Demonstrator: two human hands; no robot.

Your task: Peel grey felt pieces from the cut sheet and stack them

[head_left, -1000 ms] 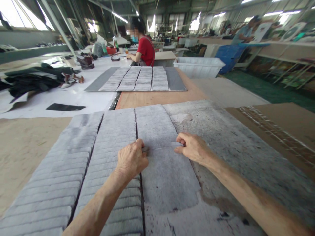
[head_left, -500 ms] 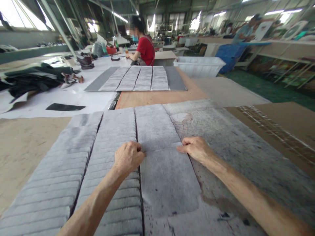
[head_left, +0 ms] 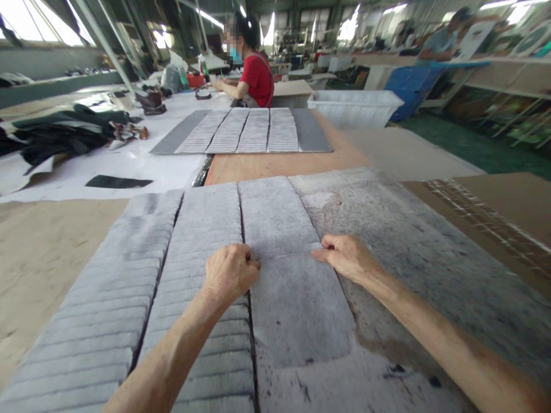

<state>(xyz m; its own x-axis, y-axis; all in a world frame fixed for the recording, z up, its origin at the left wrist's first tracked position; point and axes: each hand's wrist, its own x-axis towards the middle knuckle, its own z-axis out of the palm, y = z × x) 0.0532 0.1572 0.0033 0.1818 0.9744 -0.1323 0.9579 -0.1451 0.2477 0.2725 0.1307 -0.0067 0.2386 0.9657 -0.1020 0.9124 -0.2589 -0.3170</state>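
Pinched at its left and right sides is a grey, felt-like fabric piece (head_left: pixel 301 304), lying flat in the third row. My left hand (head_left: pixel 232 267) has its fingers closed at the left edge, over the gap beside the second row. At the right edge, my right hand (head_left: pixel 344 255) grips with thumb and fingertips. The far edge of the piece overlaps the grey pieces (head_left: pixel 273 209) laid beyond it. To the left run two rows of overlapping grey pieces, the middle row (head_left: pixel 209 218) and the outer row (head_left: pixel 112 292), with dark gaps between rows.
A stained grey board (head_left: pixel 387 246) lies under the rows, with brown cardboard (head_left: pixel 486 206) at right. Ahead, a grey panel (head_left: pixel 314 132) carries several similar rows. Dark material (head_left: pixel 64 135) is heaped at left. A person in red (head_left: pixel 256 77) sits beyond, near a white bin (head_left: pixel 353 109).
The view has shifted slightly, so the scene sits a little higher and further right. Both hands keep their grip at the same edges. The person in red has moved their head and arm.
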